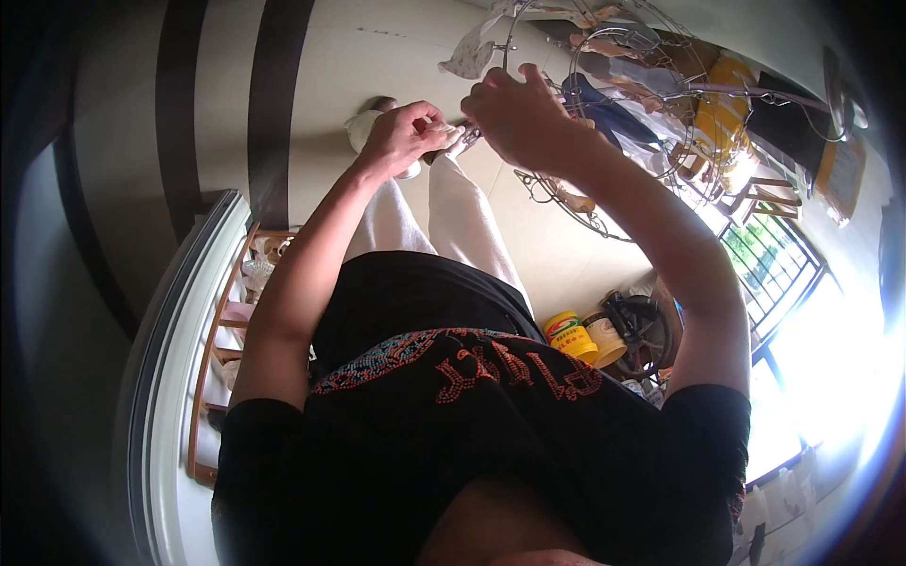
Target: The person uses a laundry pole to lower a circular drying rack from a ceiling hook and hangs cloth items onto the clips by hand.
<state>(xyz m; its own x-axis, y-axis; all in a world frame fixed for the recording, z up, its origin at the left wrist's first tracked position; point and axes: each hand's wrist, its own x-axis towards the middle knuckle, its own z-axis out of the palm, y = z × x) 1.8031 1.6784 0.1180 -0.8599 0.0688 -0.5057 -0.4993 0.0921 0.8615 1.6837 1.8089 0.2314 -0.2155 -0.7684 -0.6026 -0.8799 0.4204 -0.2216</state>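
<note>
My left hand (405, 136), at upper centre, pinches a small pale cloth (442, 129) between thumb and fingertips. Just right of it is my right hand (520, 117), its fingers curled beside a small metal clip (473, 132) that touches or nearly touches the cloth. Whether those fingers grip the clip cannot be told, as the palm hides it. Beyond the right hand hangs a round wire drying rack (587, 230) with clips. A pale patterned cloth (471, 62) hangs from one clip above the right hand, and other small cloths hang farther right.
At left, a wooden rack (202, 396) with several items stands by a white-framed edge. Yellow tubs (572, 338) and a dark wheel (640, 332) stand low at right. Clothes, including a yellow garment (725, 106), hang at upper right near a barred window (768, 258).
</note>
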